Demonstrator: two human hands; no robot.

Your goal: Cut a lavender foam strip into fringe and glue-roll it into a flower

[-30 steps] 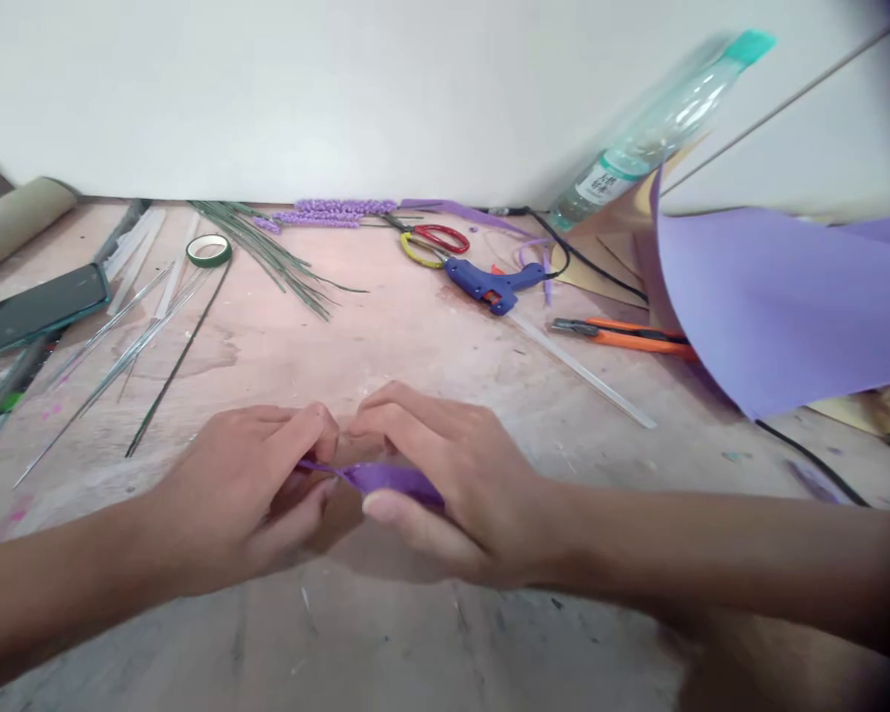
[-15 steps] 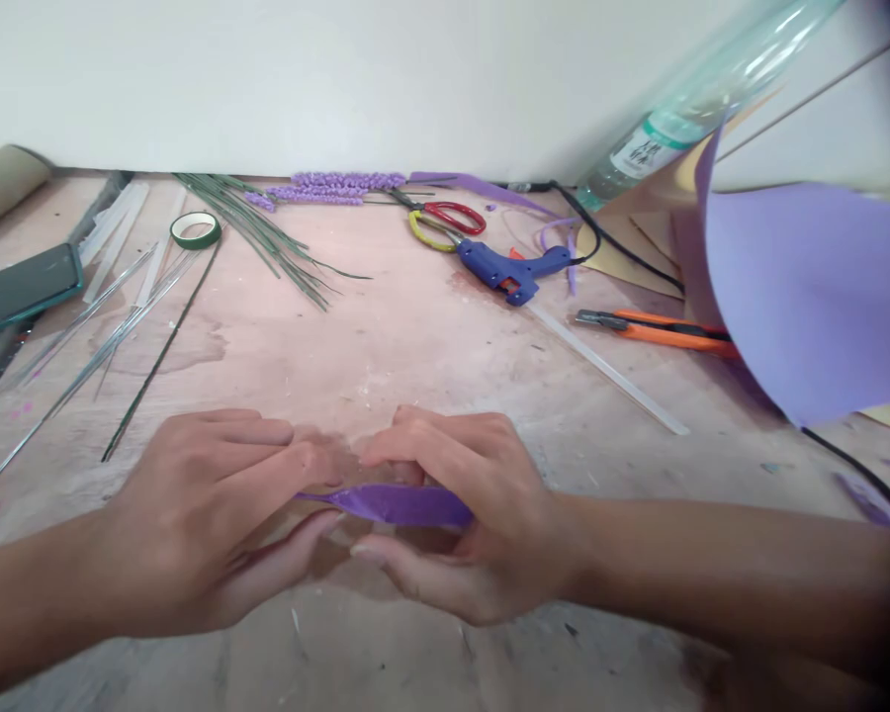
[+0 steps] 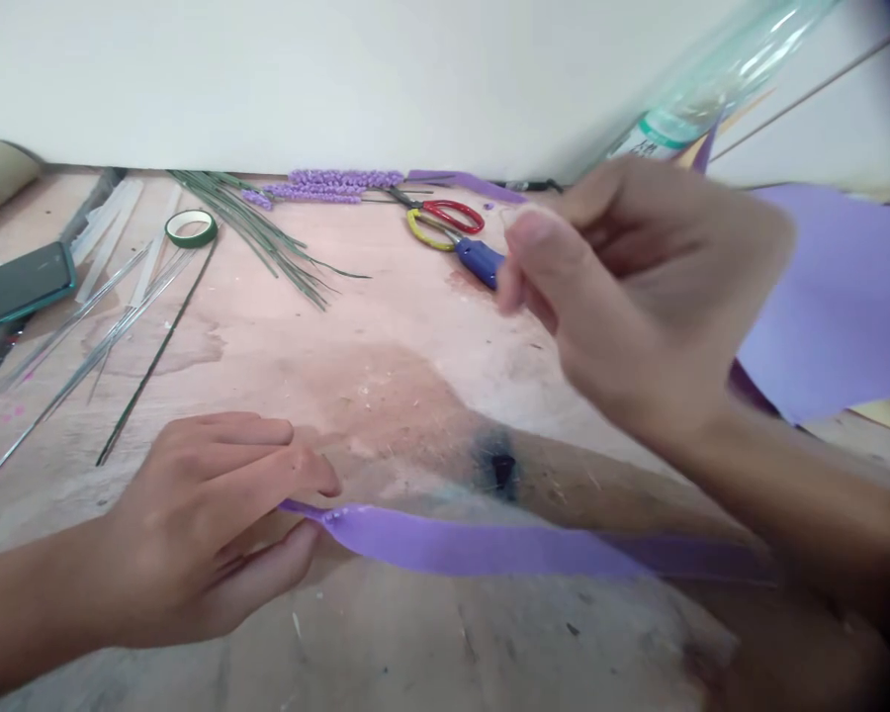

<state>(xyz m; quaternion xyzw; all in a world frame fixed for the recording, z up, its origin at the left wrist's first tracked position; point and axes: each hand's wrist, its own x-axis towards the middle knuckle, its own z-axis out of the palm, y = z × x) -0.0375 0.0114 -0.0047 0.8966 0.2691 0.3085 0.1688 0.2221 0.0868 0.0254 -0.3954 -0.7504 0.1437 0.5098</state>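
The left hand (image 3: 222, 529) pinched the purple strip (image 3: 460, 549) by its narrowed end, seemingly the only part worked, well in from the table (image 3: 304, 346)'s back edge; the flat remainder looked undone. The right hand (image 3: 657, 267), beside it half a second earlier, had risen before the glue gun (image 3: 479, 264), fingers curled, too blurred to tell any grip.

Purples against a pinkish, stained tabletop (image 3: 326, 331)
The strip (image 3: 482, 550) is plain purple, the sheet (image 3: 845, 297) a paler lavender, the sprigs (image 3: 341, 184) mottled purple; the stems (image 3: 267, 232) are dull green, the tape roll (image 3: 206, 235) dark green around white, the scissors (image 3: 416, 211) red on one handle and yellow on the other, the glue gun (image 3: 479, 264) blue, the phone (image 3: 22, 284) black edged with teal, the bottle (image 3: 734, 89) pale green with a teal-and-white label
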